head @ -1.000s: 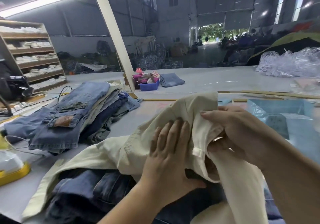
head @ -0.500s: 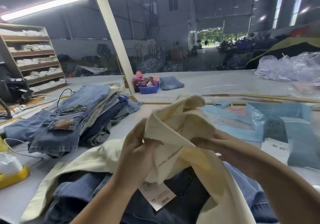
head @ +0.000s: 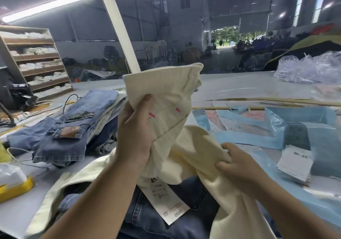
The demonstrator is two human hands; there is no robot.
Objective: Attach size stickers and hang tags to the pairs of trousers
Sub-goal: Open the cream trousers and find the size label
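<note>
While the left hand (head: 135, 137) is raised above the table (head: 230, 85), its fingers are curled round a bunched fold of the cream trousers (head: 166, 98), with the thumb lying up the front of the cloth beside a short red stitch mark (head: 152, 115). A second red stitch mark (head: 177, 110) sits further along the same seam, beyond the thumb tip, making two in all. Above the left fingers the cloth stands up in a rounded fold; below the wrist it drops to the table. One hang tag (head: 167, 201), white with printed lines, hangs from the cloth just under the heel of the left hand and lies over dark denim trousers (head: 184, 225).

Lower and to the right, the right hand (head: 239, 166) pinches a loose fold of the same cream trousers between thumb and curled fingers; the cloth runs from those fingers up to the left hand and down past the forearm.

Left of the left hand lies one stack of blue jeans (head: 73, 128); the number of pairs in it cannot be told. Right of the right hand's fingers lie light blue plastic bags (head: 295, 128) and a small pile of white tags (head: 295, 163).
</note>
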